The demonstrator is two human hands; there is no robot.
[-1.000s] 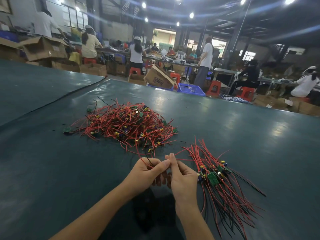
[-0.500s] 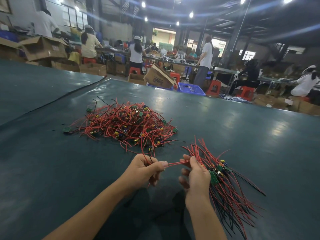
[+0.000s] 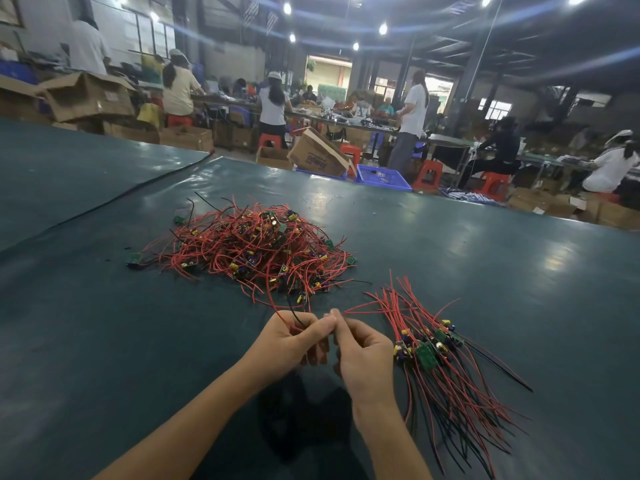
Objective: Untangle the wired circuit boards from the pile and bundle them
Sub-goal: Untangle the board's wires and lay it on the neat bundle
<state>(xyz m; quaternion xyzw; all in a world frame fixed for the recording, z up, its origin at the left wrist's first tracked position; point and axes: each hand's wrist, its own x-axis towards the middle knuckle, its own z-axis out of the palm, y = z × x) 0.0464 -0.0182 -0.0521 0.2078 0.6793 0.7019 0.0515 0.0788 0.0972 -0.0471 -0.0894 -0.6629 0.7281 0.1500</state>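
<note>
Fingers [image 3: 322,323] of our left hand [image 3: 291,341] pinch red and black wires [image 3: 293,314] trailing from the tangled pile of red-wired green circuit boards [image 3: 249,251]; nearer us than that pile, our right hand [image 3: 363,351] pinches a red wire [image 3: 360,310] beside the straightened bundle [image 3: 443,368].

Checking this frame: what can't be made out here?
Head view:
- Whether the right hand pinches anything: its own fingers hide that.
- Any board on the wires the left hand grips: hidden in the palm.
- Board count in the pile: buried, too small.
- Whether the bundle is tied: wires cover it.
</note>
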